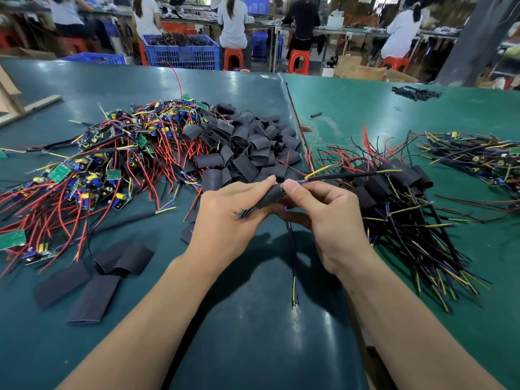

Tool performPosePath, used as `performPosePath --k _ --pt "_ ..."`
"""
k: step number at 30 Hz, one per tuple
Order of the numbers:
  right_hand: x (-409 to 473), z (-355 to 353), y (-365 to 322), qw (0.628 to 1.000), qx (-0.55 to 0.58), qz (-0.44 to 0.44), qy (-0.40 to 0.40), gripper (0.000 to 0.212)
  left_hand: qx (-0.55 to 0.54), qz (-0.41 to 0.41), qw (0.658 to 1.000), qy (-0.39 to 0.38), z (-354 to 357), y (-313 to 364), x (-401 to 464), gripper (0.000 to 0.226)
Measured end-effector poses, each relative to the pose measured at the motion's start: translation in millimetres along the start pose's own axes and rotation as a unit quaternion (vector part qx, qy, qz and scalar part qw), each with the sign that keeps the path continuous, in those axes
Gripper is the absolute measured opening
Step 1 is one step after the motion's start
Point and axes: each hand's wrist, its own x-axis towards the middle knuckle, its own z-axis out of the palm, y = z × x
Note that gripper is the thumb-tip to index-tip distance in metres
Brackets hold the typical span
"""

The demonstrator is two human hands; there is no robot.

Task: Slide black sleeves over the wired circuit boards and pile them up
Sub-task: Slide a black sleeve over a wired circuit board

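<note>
Hands (225, 212): 2. Flat black sleeves (92, 298) lying loose at near left: 4. Orange stools (233, 59) in the background: 3 clearly seen. Blue crates (183, 53): 2. Heaped boards, wires, sleeves: too many to count

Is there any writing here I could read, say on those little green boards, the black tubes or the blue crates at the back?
No text can be read anywhere in this picture.
Green circuit boards: any markings are too small and blurred.
Black sleeves: no printing shows.
Blue crate: no label shows.
Sleeve held by the left hand and right hand: plain.
</note>
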Motion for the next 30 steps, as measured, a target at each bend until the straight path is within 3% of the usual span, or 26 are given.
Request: performPosePath --k 4,9,13,20,30 --pt "2 0 -1 0.997 -0.022 -0.058 0.039 0.023 -0.045 -0.052 0.997 -0.027 -1 5 0 0.049" --pt "7 -7 -3 0.996 0.007 -0.052 0.078 0.016 -0.094 -0.061 0.994 0.017 -1 -3 2 0.031" --pt "6 -6 -2 0.997 0.007 -0.039 0.070 0.015 -0.083 -0.049 0.995 0.035 3 -6 -1 0.028" --pt "4 -5 -9 0.994 0.100 0.046 0.024 0.027 -0.039 -0.007 0.998 0.057 7 -4 -4 0.023" --pt "0 1 -8 0.997 0.069 0.030 -0.015 0.026 -0.027 0.051 0.998 0.038 7 0 -3 0.046"
